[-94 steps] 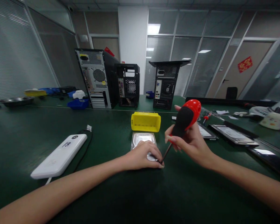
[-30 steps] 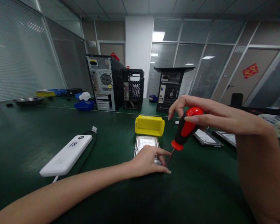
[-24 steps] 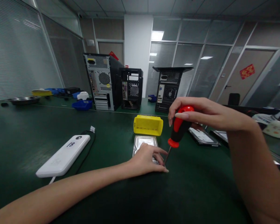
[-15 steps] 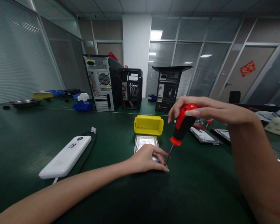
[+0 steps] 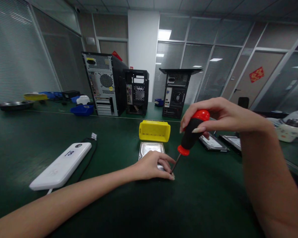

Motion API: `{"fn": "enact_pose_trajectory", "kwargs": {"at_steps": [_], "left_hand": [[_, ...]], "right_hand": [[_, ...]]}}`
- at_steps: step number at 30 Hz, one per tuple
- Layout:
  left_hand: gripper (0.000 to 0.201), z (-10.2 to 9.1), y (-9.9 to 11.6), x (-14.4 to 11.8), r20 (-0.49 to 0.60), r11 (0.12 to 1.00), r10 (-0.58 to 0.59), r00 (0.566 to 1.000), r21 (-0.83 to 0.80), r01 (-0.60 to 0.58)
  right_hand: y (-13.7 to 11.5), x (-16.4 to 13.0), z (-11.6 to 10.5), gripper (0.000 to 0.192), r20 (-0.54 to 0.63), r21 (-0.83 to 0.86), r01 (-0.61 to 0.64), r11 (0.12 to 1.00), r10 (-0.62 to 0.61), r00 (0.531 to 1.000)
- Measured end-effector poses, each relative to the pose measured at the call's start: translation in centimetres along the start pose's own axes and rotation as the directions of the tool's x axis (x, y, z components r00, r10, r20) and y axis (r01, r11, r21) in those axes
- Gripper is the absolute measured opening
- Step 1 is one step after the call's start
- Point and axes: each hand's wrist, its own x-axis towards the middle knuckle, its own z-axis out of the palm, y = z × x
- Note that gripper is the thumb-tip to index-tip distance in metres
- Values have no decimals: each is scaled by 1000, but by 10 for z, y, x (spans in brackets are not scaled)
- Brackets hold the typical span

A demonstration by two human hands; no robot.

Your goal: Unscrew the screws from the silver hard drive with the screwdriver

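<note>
A silver hard drive (image 5: pixel 152 147) lies flat on the green table, its near part covered by my left hand (image 5: pixel 152 166). The fingers of that hand curl over the drive's right near corner, with thumb and fingertips close to the tip of a screwdriver. My right hand (image 5: pixel 213 119) grips this red and black screwdriver (image 5: pixel 190 132) by its handle. The shaft slants down to the left and its tip meets the drive's corner beside my left fingertips; the exact contact point is too small to make out. Just behind the drive stands a yellow bin (image 5: pixel 154 131).
A white power bank (image 5: pixel 61 167) with a black cable lies at left. More hard drives (image 5: pixel 213 143) rest at right, partly behind my right arm. Computer cases (image 5: pixel 103 84) stand along the back, with a blue bin (image 5: pixel 81 110) and metal bowl (image 5: pixel 14 105) farther left.
The view has shifted slightly, so everything sits a little further left. My right hand's grip on the screwdriver handle has turned, the fingers now wrapping it differently. My left hand stays on the drive.
</note>
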Motion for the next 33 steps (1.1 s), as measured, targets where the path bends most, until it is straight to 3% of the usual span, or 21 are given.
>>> {"fn": "enact_pose_trajectory", "kwargs": {"at_steps": [7, 12, 19, 22, 29, 33], "left_hand": [[55, -9, 8, -1, 140, 948, 144, 980, 264, -177], [57, -7, 12, -1, 133, 923, 145, 980, 338, -182], [41, -3, 14, 0, 65, 904, 157, 985, 392, -170], [36, -2, 10, 1, 56, 943, 143, 988, 294, -153], [66, 1, 6, 2, 49, 999, 23, 999, 42, -25], [58, 1, 5, 3, 49, 1000, 6, 999, -22, -5]], "right_hand": [[-3, 3, 4, 25, -74, -230, 38, 973, -57, 996], [-10, 5, 12, 32, -95, -330, -4, 944, -29, 995], [-20, -6, 9, 27, 17, -139, 21, 990, -19, 1000], [-17, -6, 7, 24, 14, -98, 8, 995, -7, 1000], [-6, -3, 3, 27, -16, -162, 5, 987, -8, 1000], [-5, -4, 2, 27, -20, -163, -2, 987, -1, 1000]]}}
